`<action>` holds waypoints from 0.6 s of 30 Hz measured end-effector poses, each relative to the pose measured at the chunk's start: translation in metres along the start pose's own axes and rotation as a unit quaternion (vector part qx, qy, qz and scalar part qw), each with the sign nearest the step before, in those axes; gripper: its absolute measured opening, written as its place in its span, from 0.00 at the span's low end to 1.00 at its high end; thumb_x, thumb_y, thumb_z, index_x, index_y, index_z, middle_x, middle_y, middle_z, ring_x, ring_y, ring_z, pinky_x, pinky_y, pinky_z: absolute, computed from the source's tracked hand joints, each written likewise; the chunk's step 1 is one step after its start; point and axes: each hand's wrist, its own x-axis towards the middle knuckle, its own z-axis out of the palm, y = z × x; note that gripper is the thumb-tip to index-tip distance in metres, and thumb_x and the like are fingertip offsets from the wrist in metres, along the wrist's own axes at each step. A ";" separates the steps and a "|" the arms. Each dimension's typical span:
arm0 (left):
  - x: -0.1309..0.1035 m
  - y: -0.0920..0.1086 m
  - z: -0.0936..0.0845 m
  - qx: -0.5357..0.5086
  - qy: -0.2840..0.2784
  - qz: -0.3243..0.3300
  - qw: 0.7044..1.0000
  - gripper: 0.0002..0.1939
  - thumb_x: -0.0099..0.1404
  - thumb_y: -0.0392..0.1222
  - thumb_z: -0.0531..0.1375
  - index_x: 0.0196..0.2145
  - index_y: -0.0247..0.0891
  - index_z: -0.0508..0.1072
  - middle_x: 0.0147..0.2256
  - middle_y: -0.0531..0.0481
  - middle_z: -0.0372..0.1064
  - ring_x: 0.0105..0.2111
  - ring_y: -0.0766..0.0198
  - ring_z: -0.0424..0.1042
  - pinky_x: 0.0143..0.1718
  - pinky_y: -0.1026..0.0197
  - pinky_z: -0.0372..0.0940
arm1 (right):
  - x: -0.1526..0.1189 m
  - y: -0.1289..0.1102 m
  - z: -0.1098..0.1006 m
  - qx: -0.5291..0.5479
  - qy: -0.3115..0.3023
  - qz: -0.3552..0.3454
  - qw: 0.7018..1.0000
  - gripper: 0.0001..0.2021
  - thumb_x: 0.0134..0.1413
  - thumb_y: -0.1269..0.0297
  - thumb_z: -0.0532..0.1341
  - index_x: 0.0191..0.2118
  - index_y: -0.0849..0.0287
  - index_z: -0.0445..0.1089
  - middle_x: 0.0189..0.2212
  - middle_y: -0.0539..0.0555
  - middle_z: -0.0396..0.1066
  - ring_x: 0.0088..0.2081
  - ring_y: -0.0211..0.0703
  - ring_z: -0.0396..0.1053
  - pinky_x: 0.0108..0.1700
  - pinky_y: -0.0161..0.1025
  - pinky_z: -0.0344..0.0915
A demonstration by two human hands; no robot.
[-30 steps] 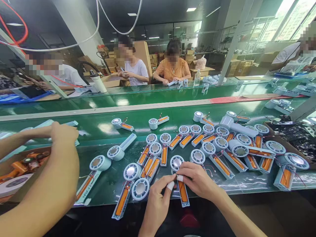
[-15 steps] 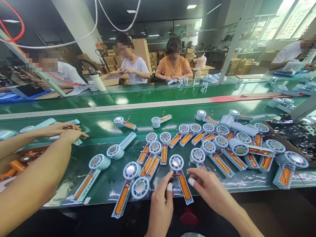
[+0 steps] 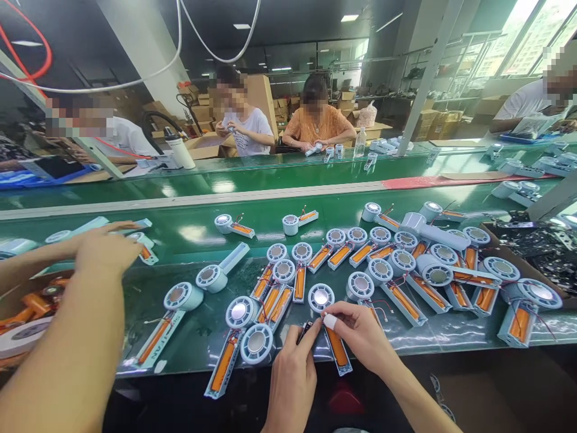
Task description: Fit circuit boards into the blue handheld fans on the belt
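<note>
Directly before me lies a handheld fan body (image 3: 338, 349) with a round pale blue head (image 3: 321, 297) and an orange battery in its open handle. My left hand (image 3: 294, 370) is closed on a small black circuit board (image 3: 305, 330) left of that handle. My right hand (image 3: 363, 337), a white cover on its thumb, pinches thin red wires (image 3: 323, 314) over the top of the handle. The fingertips of both hands meet there; the wire end between them is hidden. More fan bodies (image 3: 256, 344) lie close to my left hand.
Several fan bodies (image 3: 403, 261) crowd the bench to the right, beside a box of black boards (image 3: 536, 249). A co-worker's arms (image 3: 90, 288) reach in from the left, above a box of orange parts (image 3: 33, 307). Behind runs a green conveyor belt (image 3: 252, 201); other people sit beyond it.
My right hand has moved left and closed its fingers on the wires against my left fingertips. Fan bodies on the belt shifted slightly right. The co-worker's hand drew back left, uncovering a fan body.
</note>
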 end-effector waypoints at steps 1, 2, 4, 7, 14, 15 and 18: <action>0.000 0.000 0.000 -0.011 0.001 0.001 1.000 0.31 0.67 0.30 0.42 0.58 0.47 0.73 0.41 0.42 0.72 0.36 0.54 0.79 0.36 0.51 0.75 | 0.000 0.001 0.001 -0.002 0.003 0.000 1.000 0.13 0.61 0.55 0.60 0.40 0.59 0.78 0.36 0.55 0.78 0.38 0.47 0.75 0.42 0.39 0.70; 0.001 0.000 0.000 -0.027 0.003 0.003 1.000 0.31 0.67 0.30 0.42 0.58 0.47 0.74 0.42 0.42 0.73 0.38 0.55 0.80 0.38 0.51 0.75 | 0.000 0.001 0.002 -0.005 0.005 -0.001 1.000 0.13 0.61 0.55 0.60 0.40 0.59 0.77 0.36 0.55 0.78 0.38 0.47 0.75 0.42 0.39 0.70; 0.002 0.000 0.000 -0.070 0.014 0.001 0.997 0.29 0.67 0.32 0.43 0.57 0.44 0.74 0.44 0.41 0.75 0.44 0.55 0.79 0.45 0.50 0.75 | 0.000 0.000 0.004 -0.016 0.006 -0.005 1.000 0.12 0.61 0.57 0.60 0.40 0.59 0.77 0.35 0.55 0.77 0.37 0.46 0.74 0.40 0.38 0.70; 0.002 0.000 0.000 -0.127 0.054 -0.040 0.990 0.25 0.69 0.38 0.46 0.59 0.37 0.71 0.50 0.37 0.76 0.52 0.52 0.76 0.52 0.48 0.72 | 0.000 -0.005 0.005 -0.044 0.006 -0.014 0.999 0.09 0.61 0.61 0.60 0.38 0.58 0.77 0.32 0.53 0.75 0.33 0.43 0.72 0.36 0.37 0.68; 0.004 0.001 -0.001 -0.185 0.107 -0.086 0.973 0.19 0.65 0.42 0.53 0.49 0.38 0.77 0.47 0.41 0.80 0.46 0.50 0.81 0.45 0.48 0.77 | 0.003 -0.022 0.002 -0.296 -0.026 -0.119 0.947 0.12 0.58 0.78 0.56 0.38 0.57 0.74 0.38 0.53 0.70 0.35 0.41 0.70 0.38 0.36 0.63; 0.004 0.002 -0.002 -0.172 0.116 -0.069 0.976 0.18 0.65 0.41 0.53 0.48 0.38 0.78 0.46 0.42 0.81 0.45 0.50 0.81 0.46 0.48 0.77 | 0.003 -0.025 0.002 -0.345 -0.032 -0.135 0.928 0.12 0.59 0.78 0.55 0.39 0.58 0.74 0.39 0.54 0.70 0.36 0.42 0.70 0.38 0.36 0.64; 0.005 0.003 -0.003 -0.127 0.148 -0.008 0.981 0.17 0.66 0.39 0.53 0.46 0.38 0.80 0.45 0.42 0.82 0.45 0.51 0.81 0.46 0.51 0.77 | 0.004 -0.031 0.002 -0.452 -0.056 -0.167 0.875 0.11 0.61 0.78 0.56 0.38 0.58 0.73 0.39 0.55 0.71 0.37 0.44 0.71 0.36 0.37 0.64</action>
